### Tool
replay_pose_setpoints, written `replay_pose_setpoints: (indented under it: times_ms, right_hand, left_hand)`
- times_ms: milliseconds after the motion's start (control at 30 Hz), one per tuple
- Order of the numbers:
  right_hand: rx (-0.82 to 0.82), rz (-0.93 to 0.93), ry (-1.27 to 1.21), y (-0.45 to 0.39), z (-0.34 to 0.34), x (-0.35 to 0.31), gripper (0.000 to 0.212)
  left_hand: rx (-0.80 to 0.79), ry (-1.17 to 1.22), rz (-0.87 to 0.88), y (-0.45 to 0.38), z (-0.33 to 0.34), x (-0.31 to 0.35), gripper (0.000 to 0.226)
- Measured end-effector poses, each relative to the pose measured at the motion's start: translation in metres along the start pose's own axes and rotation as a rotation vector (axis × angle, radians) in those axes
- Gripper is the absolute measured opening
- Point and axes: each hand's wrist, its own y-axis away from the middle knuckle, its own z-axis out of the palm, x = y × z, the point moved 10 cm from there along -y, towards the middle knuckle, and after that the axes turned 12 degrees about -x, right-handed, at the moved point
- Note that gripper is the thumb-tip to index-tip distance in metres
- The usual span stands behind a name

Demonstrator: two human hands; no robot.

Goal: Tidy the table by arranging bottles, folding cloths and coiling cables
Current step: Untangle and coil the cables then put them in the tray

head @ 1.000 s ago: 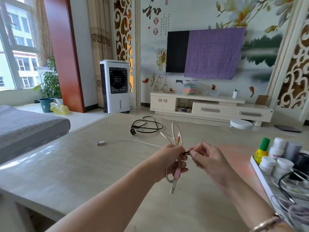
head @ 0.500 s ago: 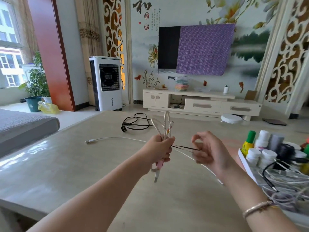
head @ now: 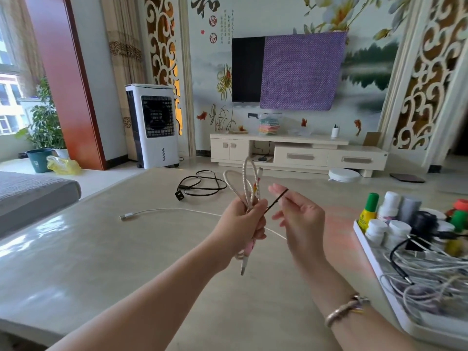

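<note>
**Coiled cable held above the table, black tie stretched beside it**

Coiled cable (head: pixel 249 196), pale with a braided silvery sheath, is bunched into long loops and held upright over the middle of the table (head: pixel 76 249). The left hand (head: pixel 241 224) grips the bundle around its waist, fingers curled tight; loops rise above the fist, while a pink-collared plug end hangs below it. The right hand (head: pixel 298 219), just right of the bundle, pinches the far end of a thin black tie (head: pixel 276 200) between thumb and forefinger, its other fingers loosely spread. The tie runs taut and slanted from that pinch down to the left fist. A bracelet (head: pixel 347 309) sits on the right wrist.

The table is a broad, glossy beige surface. A white cable (head: pixel 172 211) lies across it behind the hands, its metal plug pointing left. Farther off, a black cord (head: pixel 202 184) rests in a loose tangle. At the right edge stands a white tray (head: pixel 395 310) holding small bottles (head: pixel 390 219) at its far end, white-capped ones beside a yellow one with a green cap, and a heap of tangled white and black wires nearer.

Beyond the table, a white air cooler (head: pixel 153 125) stands by a red pillar, a low cream cabinet (head: pixel 298 154) runs along the painted wall, and a purple cloth (head: pixel 301 70) drapes over most of a dark television (head: pixel 247 69). A potted plant (head: pixel 43 127) sits near the window at far left.
</note>
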Motion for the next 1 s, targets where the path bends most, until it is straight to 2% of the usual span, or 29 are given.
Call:
replay_pose_setpoints:
  times_ms: [67, 167, 267, 400, 533, 600, 733, 800, 900, 1000]
  right_hand:
    - [0.014, -0.038, 0.017, -0.001, 0.000, -0.004, 0.013]
    - [-0.186, 0.155, -0.203, -0.011, 0.015, 0.015, 0.056]
    - [-0.366, 0.199, -0.320, -0.014, 0.019, 0.013, 0.074]
    - [-0.425, 0.092, -0.354, -0.009, 0.005, -0.012, 0.056]
    - [-0.534, -0.026, -0.152, -0.002, 0.000, -0.038, 0.067]
    - [-0.591, -0.066, -0.032, 0.002, 0.003, -0.047, 0.065]
    - [-0.710, 0.024, 0.251, 0.016, 0.027, -0.032, 0.036]
    - [-0.683, 0.055, 0.413, 0.017, 0.033, -0.020, 0.024]
    - [-0.633, 0.022, 0.518, 0.016, 0.034, -0.020, 0.007]
    - [-0.602, 0.007, 0.542, 0.017, 0.032, -0.020, 0.017]
  left_hand:
    - [-0.021, -0.029, 0.016, 0.002, 0.007, 0.004, 0.024]
    - [-0.096, -0.066, -0.015, 0.007, 0.013, 0.005, 0.024]
    - [-0.223, -0.171, -0.062, 0.009, 0.025, 0.004, 0.023]
    - [-0.363, -0.452, -0.097, 0.011, 0.042, 0.001, 0.026]
    - [-0.480, -0.678, -0.187, 0.017, 0.047, -0.004, 0.034]
    - [-0.523, -0.791, -0.225, 0.019, 0.045, -0.006, 0.037]
    - [-0.525, -1.047, -0.357, 0.021, 0.032, -0.026, 0.036]
    - [-0.473, -1.035, -0.405, 0.020, 0.024, -0.038, 0.028]
    - [-0.392, -0.753, -0.443, 0.018, 0.009, -0.045, 0.030]
    - [-0.315, -0.798, -0.381, 0.011, -0.009, -0.037, 0.045]
